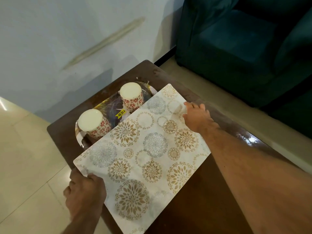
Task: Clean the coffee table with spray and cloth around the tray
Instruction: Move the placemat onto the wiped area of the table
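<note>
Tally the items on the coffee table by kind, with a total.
Patterned cups, upside down: 2
Wrapped tray under the cups: 1
Floral placemat, gripped by both hands: 1
Total: 4

Dark teal upholstered armchair [244,44] at upper right; pale blue-white wall [67,39] behind; glossy cream floor tiles [25,157] at left.
</note>
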